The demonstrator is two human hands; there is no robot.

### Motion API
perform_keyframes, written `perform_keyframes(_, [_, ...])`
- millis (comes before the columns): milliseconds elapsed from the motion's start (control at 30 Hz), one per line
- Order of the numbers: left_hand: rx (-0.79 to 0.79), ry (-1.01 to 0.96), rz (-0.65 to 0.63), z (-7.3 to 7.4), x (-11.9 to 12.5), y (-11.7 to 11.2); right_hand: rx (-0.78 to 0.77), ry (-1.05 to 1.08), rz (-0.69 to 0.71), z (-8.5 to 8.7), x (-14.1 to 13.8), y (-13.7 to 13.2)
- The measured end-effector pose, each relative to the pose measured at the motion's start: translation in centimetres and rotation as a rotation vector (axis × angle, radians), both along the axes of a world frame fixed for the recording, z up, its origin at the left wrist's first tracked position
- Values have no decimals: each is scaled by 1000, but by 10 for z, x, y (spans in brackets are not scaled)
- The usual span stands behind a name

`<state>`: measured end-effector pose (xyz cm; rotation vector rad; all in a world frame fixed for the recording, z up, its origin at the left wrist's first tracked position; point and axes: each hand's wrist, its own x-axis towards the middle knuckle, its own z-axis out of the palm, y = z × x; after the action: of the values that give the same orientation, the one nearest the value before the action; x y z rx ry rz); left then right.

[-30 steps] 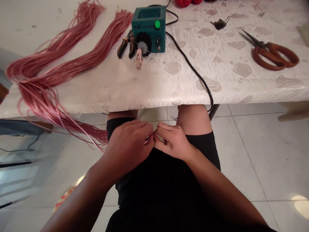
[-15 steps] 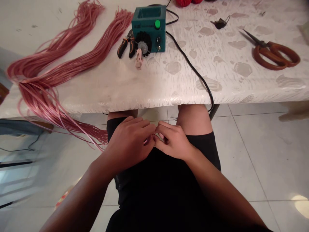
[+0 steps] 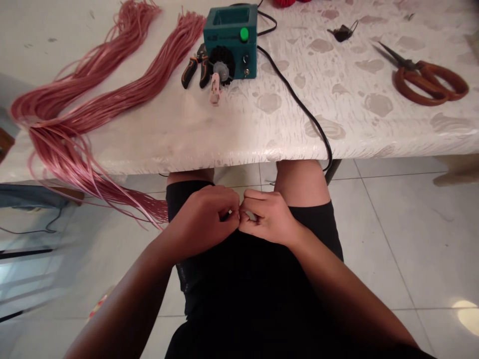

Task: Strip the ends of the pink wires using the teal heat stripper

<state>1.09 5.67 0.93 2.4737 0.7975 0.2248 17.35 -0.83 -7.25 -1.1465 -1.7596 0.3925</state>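
Observation:
Over my lap, below the table's edge, my left hand and my right hand meet fingertip to fingertip. Both are closed in a pinch on a small item between them, mostly hidden by the fingers, so I cannot name it. Long bundles of pink strands lie across the left of the white table and hang off its front edge beside my left knee.
A teal box machine with a green button stands at the table's back, its black cable running off the front edge. Pliers lie beside it. Orange-handled scissors lie at the right. Tiled floor below.
My left fingers have curled tighter into a fist-like pinch against the right fingertips. Both hands stay in the same spot over my lap.

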Motion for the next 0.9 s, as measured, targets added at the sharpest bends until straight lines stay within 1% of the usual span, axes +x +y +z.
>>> perform_keyframes(133, [-247, -71, 82, -4, 3, 2, 41, 5, -25, 1, -2, 0])
perform_keyframes(200, [-341, -96, 135, -6, 4, 1, 60, 18, -30, 2, -3, 0])
perform_keyframes(300, [-417, -121, 199, -9, 5, 0, 80, 36, -46, 3, -3, 0])
perform_keyframes(400, [-509, -176, 258, -16, 6, -1, 108, 54, -88, 5, -5, -1])
perform_keyframes(500, [-623, -265, 282, -25, 8, 0, 133, 82, -123, 7, -8, -1])
perform_keyframes(600, [-720, -369, 303, -31, 10, 2, 125, 144, -149, 9, -10, -2])
perform_keyframes(667, [-752, -438, 338, -33, 10, 4, 97, 235, -152, 10, -9, -2])
perform_keyframes(733, [-753, -505, 388, -32, 6, 8, 71, 355, -152, 11, -6, -3])
perform_keyframes(833, [-696, -601, 478, -29, -3, 12, 67, 514, -153, 12, -2, -3])
perform_keyframes(900, [-639, -630, 528, -27, -8, 9, 66, 550, -154, 13, -1, -2])
